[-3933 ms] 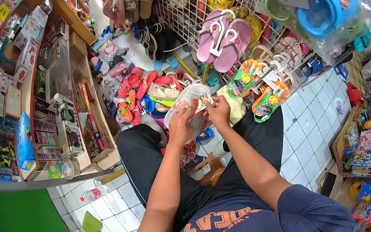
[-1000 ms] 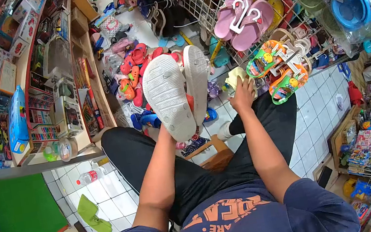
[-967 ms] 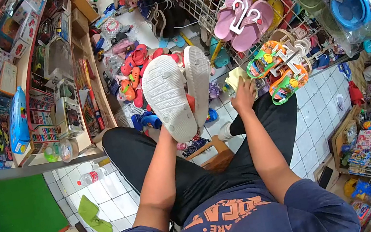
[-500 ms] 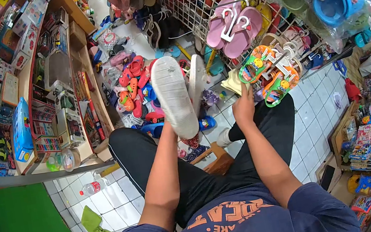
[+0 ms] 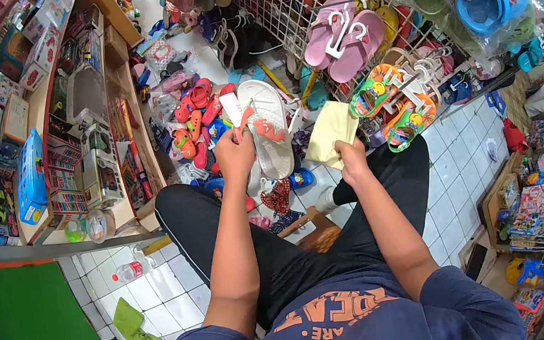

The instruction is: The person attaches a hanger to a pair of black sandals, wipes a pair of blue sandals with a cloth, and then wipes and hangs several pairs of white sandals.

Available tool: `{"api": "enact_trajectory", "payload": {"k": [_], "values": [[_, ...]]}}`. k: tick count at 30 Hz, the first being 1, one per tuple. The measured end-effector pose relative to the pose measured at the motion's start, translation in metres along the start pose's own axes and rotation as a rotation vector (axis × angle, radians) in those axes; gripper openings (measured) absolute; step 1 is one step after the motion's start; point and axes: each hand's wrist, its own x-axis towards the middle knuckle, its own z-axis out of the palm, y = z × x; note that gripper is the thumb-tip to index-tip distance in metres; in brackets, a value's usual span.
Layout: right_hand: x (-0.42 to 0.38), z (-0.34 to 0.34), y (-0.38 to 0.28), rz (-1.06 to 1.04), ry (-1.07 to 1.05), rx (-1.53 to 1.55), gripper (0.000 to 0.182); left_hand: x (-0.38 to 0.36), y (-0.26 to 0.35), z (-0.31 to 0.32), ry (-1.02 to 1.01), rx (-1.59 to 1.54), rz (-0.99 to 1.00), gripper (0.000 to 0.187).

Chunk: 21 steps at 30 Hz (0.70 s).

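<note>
My left hand is closed on the red-orange strap of a white sandal, whose top side now faces the camera. Part of a second white sandal shows behind it. A pale yellow cloth hangs from my right hand, its fingers pinched on the lower right corner. Just right of the cloth hang orange and green children's sandals on white hangers. Pink sandals hang above them on the wire rack.
A pile of colourful shoes covers the floor ahead. Shelves of boxed toys stand at left, with a bottle and a green cloth on the tiles. A small wooden stool is between my legs.
The white sandals have turned from sole-out to top-out in my left hand. My right hand has moved slightly down and left, and the yellow cloth is spread wider beside the sandals.
</note>
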Motion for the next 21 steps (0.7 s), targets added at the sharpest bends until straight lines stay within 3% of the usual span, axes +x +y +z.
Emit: {"api": "enact_trajectory", "payload": {"k": [6, 10, 12, 17, 21], "values": [[-0.007, 0.007, -0.005, 0.336, -0.189, 0.379, 0.046, -0.007, 0.003, -0.01, 0.019, 0.054, 0.064, 0.023], [-0.009, 0.015, 0.0, 0.348, -0.179, 0.247, 0.041, -0.011, 0.001, -0.012, 0.051, -0.077, 0.145, 0.022], [-0.014, 0.022, 0.0, 0.079, -0.186, -0.025, 0.034, -0.009, -0.001, -0.018, 0.007, 0.101, 0.244, 0.019], [-0.029, 0.05, -0.02, -0.23, -0.081, -0.357, 0.027, -0.002, -0.016, -0.016, -0.033, 0.087, 0.457, 0.02], [-0.048, 0.08, -0.043, -0.894, -0.29, -0.718, 0.049, -0.007, -0.011, -0.009, -0.115, 0.024, 0.495, 0.015]]}}
